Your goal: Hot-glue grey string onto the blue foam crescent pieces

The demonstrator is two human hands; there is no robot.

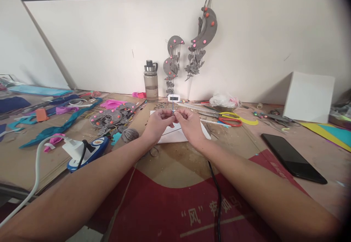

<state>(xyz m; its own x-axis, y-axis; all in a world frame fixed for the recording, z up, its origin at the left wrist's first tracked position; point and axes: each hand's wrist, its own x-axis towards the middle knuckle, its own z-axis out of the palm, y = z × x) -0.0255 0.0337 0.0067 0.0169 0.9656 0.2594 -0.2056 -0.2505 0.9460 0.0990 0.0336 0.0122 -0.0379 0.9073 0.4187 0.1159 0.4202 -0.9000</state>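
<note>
Near the middle of the cluttered brown worktop: left hand point(159, 123) and right hand point(189, 123), fingertips pinched together on one thin grey strand or wire point(173, 107) that stands upright between them. Both hands closed in a fine pinch; the strand rises above the fingertips, its lower end hidden by them. Whether anything is already tied or threaded onto it is too small to tell.

Beneath the hands: white sheet of paper point(171, 136), flat.

Toward the left edge: pile of grey felt discs with pink dots point(112, 119), ball of grey yarn point(129, 134), blue-and-white glue gun point(87, 150) with white cable, teal felt strip point(63, 126).

Along the rear edge: smoky plastic water bottle with dark cap point(151, 81), small white digital timer point(173, 97).

On the back wall: two grey felt crescent mobiles with pink dots and hanging shapes point(204, 33), apparently finished pieces; loose discs on the worktop suggest more assembly remains.

Right of the hands: scissors with red and yellow handles point(233, 119). Toward the right edge: black smartphone point(293, 157), lying flat, and white box point(308, 96).
</note>
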